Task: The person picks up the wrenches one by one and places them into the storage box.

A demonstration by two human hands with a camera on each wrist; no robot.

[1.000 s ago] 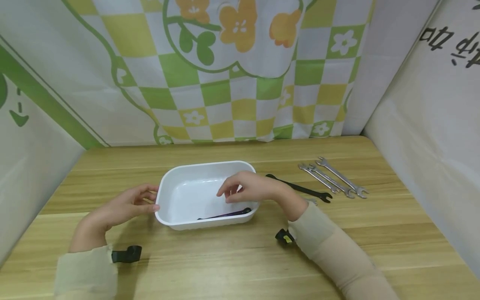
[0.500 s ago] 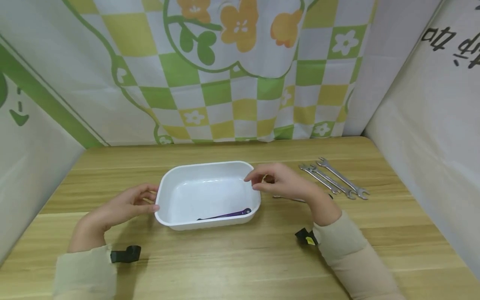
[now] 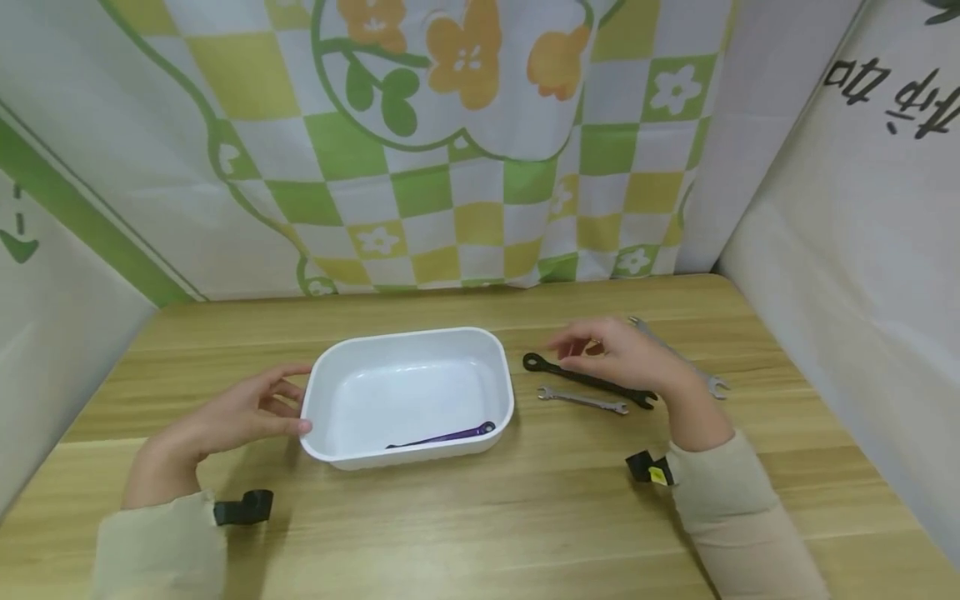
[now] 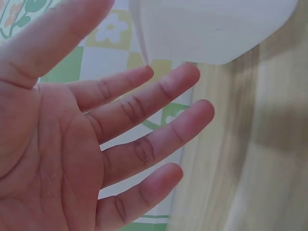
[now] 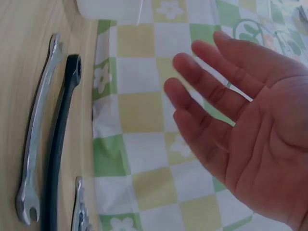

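Note:
My left hand (image 3: 238,414) is at the left end of a white plastic tub (image 3: 405,461), thumb and fingertips right at its rim. In the left wrist view the fingers (image 4: 144,149) are spread and relaxed. A purple wrench (image 3: 450,435) lies inside the tub along its near wall. My right hand (image 3: 618,354) hovers over a black wrench (image 3: 592,382), its fingers loosely bent and holding nothing. A short silver wrench (image 3: 582,401) lies just in front of the black one. Both also show in the right wrist view, left of the relaxed fingers.
Behind the right hand lies a long silver wrench (image 3: 716,385), partly hidden by it. A checked cloth (image 3: 480,225) hangs at the table's back edge, with white walls at both sides. The wooden table (image 3: 450,533) carries everything.
My right hand has drawn out from over the tub and moved right, over the wrenches, uncovering the black and short silver ones. The left hand stays at the tub's rim; the head view has shifted slightly.

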